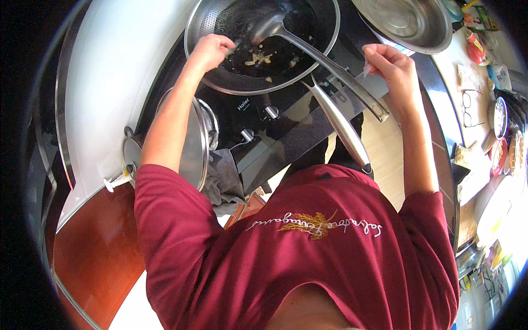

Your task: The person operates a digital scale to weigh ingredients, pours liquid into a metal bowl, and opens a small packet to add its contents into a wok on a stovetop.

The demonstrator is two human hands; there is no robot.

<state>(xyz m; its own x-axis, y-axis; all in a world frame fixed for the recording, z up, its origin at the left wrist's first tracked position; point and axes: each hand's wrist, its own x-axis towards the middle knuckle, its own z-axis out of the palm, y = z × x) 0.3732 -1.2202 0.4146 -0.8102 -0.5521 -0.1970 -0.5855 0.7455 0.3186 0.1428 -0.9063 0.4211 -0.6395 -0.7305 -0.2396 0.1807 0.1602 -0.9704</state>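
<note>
A dark wok with a honeycomb-textured inner wall sits on the black stove. Small pale bits of food lie in its bottom. A metal spatula rests in the wok, its handle leaning over the near right rim beside the wok's steel handle. My left hand is above the wok's left side, its fingers pinched together near a small greyish blur. To the right of the wok, my right hand pinches a small translucent whitish scrap between thumb and fingers. Neither hand touches the spatula.
Left of the stove knobs stands a glass lid, with a grey cloth hanging nearby. A steel basin is at the upper right. Eyeglasses, a red bottle and several bowls crowd the right counter.
</note>
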